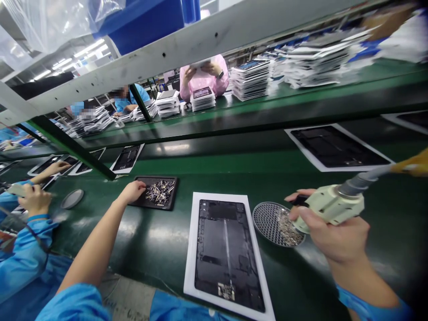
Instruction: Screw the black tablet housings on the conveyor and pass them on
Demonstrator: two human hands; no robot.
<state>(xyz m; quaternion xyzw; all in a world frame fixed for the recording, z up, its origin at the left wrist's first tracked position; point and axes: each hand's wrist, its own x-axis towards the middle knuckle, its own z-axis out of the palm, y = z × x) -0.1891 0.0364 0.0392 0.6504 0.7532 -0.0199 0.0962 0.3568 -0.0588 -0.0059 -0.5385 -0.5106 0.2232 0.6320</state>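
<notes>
My right hand point(337, 236) is wrapped around a pale green electric screwdriver point(331, 206), a finger near its black lever. The driver's nose points down over a round perforated dish point(267, 218) heaped with small screws point(287, 229) on one side; its tip is hidden. My left hand point(133, 191) rests at the left edge of a black tray point(173, 196) holding many small parts point(159, 191). Its fingers are pinched together, and whatever is between them is too small to tell. Between my hands, an opened tablet housing point(227, 254) lies on a white sheet point(190, 249).
More tablet housings point(337, 145) lie on sheets along the green bench point(214, 165). At left, a co-worker's hand point(35, 198) is near a small round dish point(72, 199). A green post point(72, 145) slants down to the bench. Stacks point(250, 80) line the far shelf, before a person in pink point(203, 82).
</notes>
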